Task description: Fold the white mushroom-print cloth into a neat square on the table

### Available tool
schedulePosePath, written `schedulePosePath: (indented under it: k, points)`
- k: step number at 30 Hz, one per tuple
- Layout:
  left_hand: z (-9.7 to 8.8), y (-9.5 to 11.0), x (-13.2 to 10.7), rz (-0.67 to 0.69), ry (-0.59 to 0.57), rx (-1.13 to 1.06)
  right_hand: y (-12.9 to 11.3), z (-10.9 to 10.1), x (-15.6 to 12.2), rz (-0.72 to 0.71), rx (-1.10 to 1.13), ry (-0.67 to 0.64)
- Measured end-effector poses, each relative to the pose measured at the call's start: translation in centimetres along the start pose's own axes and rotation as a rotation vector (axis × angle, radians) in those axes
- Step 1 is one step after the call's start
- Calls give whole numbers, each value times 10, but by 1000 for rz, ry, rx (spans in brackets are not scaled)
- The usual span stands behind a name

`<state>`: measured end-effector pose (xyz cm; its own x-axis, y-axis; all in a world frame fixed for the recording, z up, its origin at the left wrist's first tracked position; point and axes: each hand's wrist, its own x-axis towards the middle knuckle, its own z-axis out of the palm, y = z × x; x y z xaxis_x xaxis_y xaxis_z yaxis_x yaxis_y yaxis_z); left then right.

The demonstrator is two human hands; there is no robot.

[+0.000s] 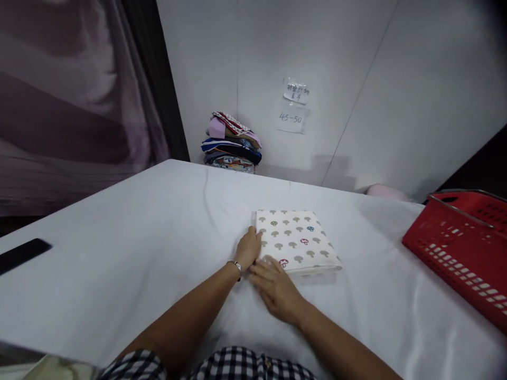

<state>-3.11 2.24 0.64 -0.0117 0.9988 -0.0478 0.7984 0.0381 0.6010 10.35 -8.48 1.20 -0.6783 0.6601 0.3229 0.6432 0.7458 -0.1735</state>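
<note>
Folded mushroom-print cloth (296, 238) lies flat on the white table (138, 227), directly right of the left hand (249, 247) and just ahead of the right hand (277, 287). Left: fingers bent at the cloth's left edge; whether they pinch it isn't clear. Right: flat, fingers extended, at the near-left corner; contact with the cloth unclear. Red basket (435, 229) well right of both hands, dark flat object (24, 254) well left, fabric stack (232, 142) far beyond them.
</note>
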Motion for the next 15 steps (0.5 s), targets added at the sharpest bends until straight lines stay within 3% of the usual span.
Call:
schedulePosePath:
  k: [3, 6, 10, 12, 15]
  points:
    - [1, 0, -2, 7, 1, -33, 38, -22, -16, 213, -84, 171]
    - [0, 2, -3, 8, 0, -66, 91, -36, -41, 603, -158, 311]
    - [-3, 4, -5, -42, -39, -133, 143, -42, -67, 1025, 29, 192]
    - [-4, 4, -9, -40, -42, -170, 158, -41, -73, 1098, 159, 156]
    - [0, 5, -23, -15, -112, -308, 179, -45, -76, 1083, 243, 221]
